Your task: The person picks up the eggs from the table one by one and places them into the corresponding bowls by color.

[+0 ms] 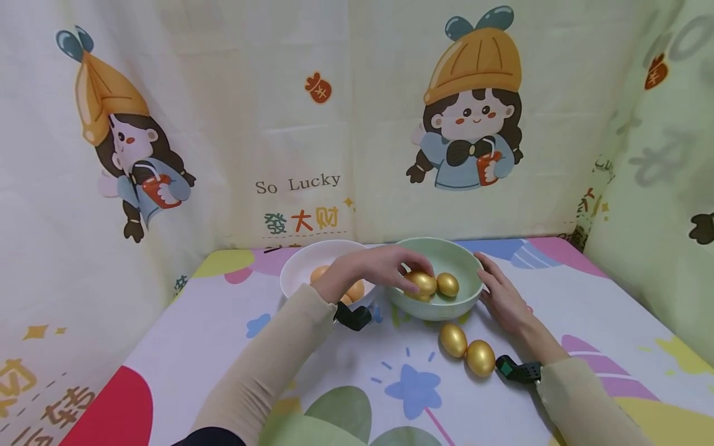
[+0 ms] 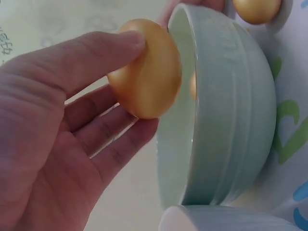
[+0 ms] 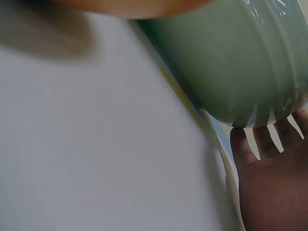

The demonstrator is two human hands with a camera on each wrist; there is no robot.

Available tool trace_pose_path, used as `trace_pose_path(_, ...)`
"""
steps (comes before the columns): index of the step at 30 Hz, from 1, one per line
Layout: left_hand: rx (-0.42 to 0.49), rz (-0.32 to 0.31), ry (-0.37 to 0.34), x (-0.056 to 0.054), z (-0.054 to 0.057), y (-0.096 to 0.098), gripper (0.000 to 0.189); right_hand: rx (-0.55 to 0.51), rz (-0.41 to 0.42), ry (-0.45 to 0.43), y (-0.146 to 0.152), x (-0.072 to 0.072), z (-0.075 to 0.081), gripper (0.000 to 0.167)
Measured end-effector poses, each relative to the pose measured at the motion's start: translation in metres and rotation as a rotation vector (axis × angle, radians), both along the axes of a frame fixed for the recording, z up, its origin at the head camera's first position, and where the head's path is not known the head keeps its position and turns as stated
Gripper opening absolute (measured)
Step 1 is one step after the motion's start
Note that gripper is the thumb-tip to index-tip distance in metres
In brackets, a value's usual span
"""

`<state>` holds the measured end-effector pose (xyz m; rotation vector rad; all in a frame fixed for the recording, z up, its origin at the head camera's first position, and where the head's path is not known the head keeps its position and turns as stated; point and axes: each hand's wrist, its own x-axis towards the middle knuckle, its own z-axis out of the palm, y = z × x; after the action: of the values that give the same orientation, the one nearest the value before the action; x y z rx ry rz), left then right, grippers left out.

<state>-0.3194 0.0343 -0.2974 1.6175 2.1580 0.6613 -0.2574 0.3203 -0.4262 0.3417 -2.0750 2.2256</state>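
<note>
My left hand [image 1: 387,266] pinches a golden egg [image 2: 149,72] between thumb and fingers, over the left side of a pale green bowl [image 1: 432,311]. Inside that bowl another golden egg [image 1: 448,285] lies to the right, and part of one more shows beneath the held egg. My right hand [image 1: 504,300] rests against the bowl's right side. In the right wrist view its fairly straight fingers [image 3: 263,139] touch the outer wall; its thumb is not seen there. Two golden eggs, one [image 1: 453,340] behind the other [image 1: 480,358], lie on the table in front of the bowl.
Left of the green bowl stands a white bowl [image 1: 291,272] with several brownish eggs [image 1: 356,290], partly covered by my left forearm. A printed cloth [image 1: 329,359] covers the table. A printed curtain [image 1: 223,124] hangs behind and at both sides.
</note>
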Motion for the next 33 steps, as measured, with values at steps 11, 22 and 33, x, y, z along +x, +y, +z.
trace_pose_path(11, -0.102, 0.071, 0.037, -0.018, -0.016, 0.007, 0.032, -0.003, -0.005, -0.021, 0.0, 0.0, -0.001, 0.064)
trace_pose_path(22, -0.121, 0.083, 0.102, -0.027, -0.024, 0.015, 0.03, -0.002, -0.014, -0.006, 0.001, -0.003, 0.003, 0.064)
trace_pose_path(33, -0.154, 0.11, 0.108, -0.032, -0.033, 0.024, 0.028, -0.005, -0.024, -0.01, -0.001, -0.002, 0.001, 0.064)
